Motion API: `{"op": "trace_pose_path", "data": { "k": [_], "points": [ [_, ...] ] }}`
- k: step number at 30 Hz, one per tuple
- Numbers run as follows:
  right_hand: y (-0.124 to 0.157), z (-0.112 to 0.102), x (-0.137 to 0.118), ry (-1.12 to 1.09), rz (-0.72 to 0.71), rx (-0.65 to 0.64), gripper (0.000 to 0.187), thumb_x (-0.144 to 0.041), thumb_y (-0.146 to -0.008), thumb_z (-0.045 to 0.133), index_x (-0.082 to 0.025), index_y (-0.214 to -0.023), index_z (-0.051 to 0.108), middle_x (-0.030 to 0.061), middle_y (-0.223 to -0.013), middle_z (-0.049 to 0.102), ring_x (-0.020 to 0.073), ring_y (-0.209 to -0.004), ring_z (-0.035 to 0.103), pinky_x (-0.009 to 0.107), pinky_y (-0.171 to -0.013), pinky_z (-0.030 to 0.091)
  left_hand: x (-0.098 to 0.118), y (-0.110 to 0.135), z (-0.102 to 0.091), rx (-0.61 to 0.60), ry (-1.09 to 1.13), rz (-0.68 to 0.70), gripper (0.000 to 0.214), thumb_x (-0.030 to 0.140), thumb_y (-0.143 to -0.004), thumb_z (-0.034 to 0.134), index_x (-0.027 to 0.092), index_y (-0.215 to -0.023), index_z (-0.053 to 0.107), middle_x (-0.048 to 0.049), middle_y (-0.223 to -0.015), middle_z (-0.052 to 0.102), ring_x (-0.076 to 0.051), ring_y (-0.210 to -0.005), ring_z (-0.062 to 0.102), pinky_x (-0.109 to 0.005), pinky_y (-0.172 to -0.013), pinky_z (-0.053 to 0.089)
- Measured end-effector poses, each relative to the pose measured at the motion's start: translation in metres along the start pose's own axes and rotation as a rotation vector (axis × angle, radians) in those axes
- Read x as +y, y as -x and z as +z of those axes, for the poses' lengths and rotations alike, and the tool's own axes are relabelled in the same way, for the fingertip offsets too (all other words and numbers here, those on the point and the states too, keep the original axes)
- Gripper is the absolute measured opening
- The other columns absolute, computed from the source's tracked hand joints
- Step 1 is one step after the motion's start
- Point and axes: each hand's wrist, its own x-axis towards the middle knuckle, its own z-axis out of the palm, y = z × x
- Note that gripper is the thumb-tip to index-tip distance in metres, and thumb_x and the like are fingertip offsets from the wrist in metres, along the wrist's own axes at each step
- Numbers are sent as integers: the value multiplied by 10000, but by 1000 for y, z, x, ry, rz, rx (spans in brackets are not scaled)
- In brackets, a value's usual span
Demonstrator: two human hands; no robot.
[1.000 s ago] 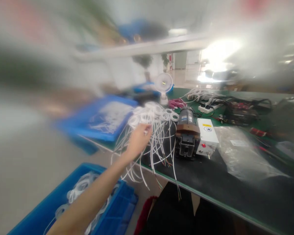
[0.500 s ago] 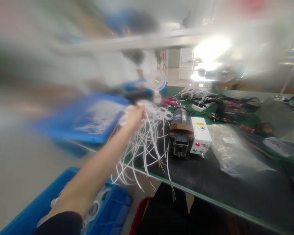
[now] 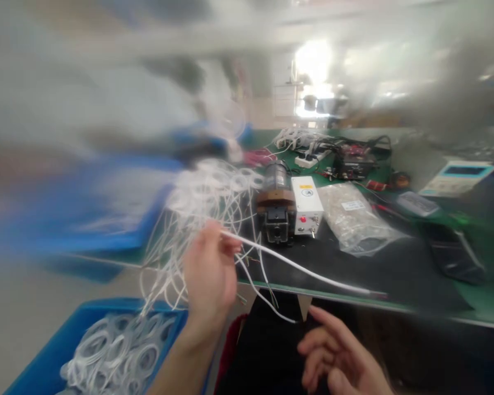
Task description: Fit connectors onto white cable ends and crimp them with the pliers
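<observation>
My left hand [image 3: 212,269] is closed on a white cable [image 3: 296,264], in front of a heap of coiled cables [image 3: 206,186]. From the fingers the cable stretches right across the bench front, its far end blurred and reddish. Lower right, below the bench edge, my right hand [image 3: 337,351] hangs with fingers spread and nothing in it. Beyond my hands stands a small machine with a dark motor [image 3: 276,200], joined by a white control box [image 3: 307,204] with a lit red light.
Lower left, a blue crate [image 3: 37,359] holds coiled cables. Another blue tray [image 3: 142,233] sits at the left. On the bench lie a clear plastic bag [image 3: 356,219], a power strip [image 3: 310,159] and a white device with a screen [image 3: 456,178].
My left hand has come from the cable heap toward me, bringing a cable. My right hand has entered at the lower right. The view has turned slightly right.
</observation>
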Motion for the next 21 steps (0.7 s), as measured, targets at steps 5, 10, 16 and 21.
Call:
{"op": "trace_pose_path", "data": {
  "k": [5, 10, 16, 21],
  "points": [
    [-15, 14, -34, -58, -222, 161, 485, -488, -1017, 759, -265, -1444, 702, 108, -1091, 802, 196, -779, 753, 314, -684, 612, -33, 62, -20, 89, -57, -264, 266, 410, -883, 880, 200, -866, 718, 34, -725, 711, -107, -604, 644, -185, -604, 555],
    [-26, 9, -41, -5, -277, 254, 293, -442, -1113, 626, -202, -1151, 789, 38, -875, 750, 152, -723, 699, 267, -674, 576, -57, 67, -54, -184, -368, -453, 356, 527, -823, 908, 210, -868, 752, -6, -748, 748, -168, -639, 703, -239, -600, 600],
    [-26, 4, -42, 80, -289, 303, 331, -447, -1122, 607, -179, -1054, 789, 32, -816, 744, 149, -722, 694, 262, -697, 557, -56, 46, -81, -388, -618, -552, 509, 611, -682, 961, 251, -999, 792, -30, -742, 780, -216, -558, 680, -296, -484, 555],
    [-25, 9, -37, 30, -301, 319, 274, -418, -1066, 704, -196, -1227, 707, 76, -1013, 817, 168, -729, 764, 270, -628, 595, -56, 38, -105, -297, -739, -440, 516, 710, -664, 918, 334, -1001, 809, -14, -742, 808, -257, -592, 709, -357, -523, 585]
  ]
}}
